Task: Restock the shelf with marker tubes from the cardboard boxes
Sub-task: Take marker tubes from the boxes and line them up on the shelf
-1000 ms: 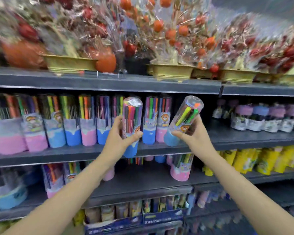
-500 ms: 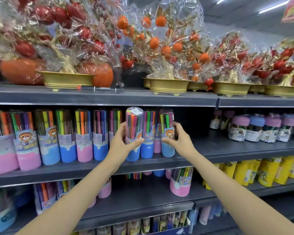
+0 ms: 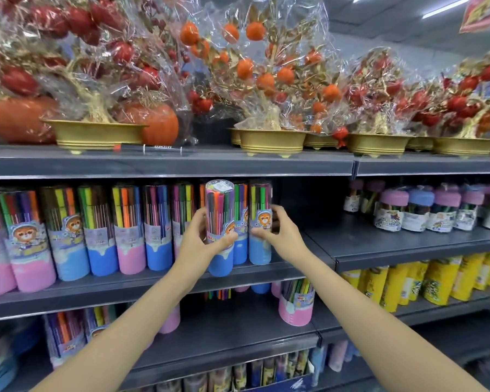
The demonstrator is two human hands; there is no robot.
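A row of clear marker tubes [image 3: 130, 230] with pink or blue bases stands along the grey middle shelf [image 3: 379, 246]. My left hand [image 3: 200, 241] grips one blue-based marker tube [image 3: 220, 219] upright, in front of the row, with its base over the shelf's front edge. My right hand [image 3: 279, 232] curls round another blue-based tube [image 3: 260, 222], thumb on its label. That tube stands upright on the shelf at the row's right end.
Wrapped ornamental fruit trees in gold pots [image 3: 270, 140] fill the top shelf, and a dark pen [image 3: 147, 149] lies there. Short jars with pink and blue lids [image 3: 419, 210] stand at the right. Yellow packs [image 3: 436, 281] and a pink-based tube [image 3: 296, 306] sit on the shelf below.
My right hand brought its tilted tube down and stood it upright at the row's right end. My left hand stayed in place with its tube.
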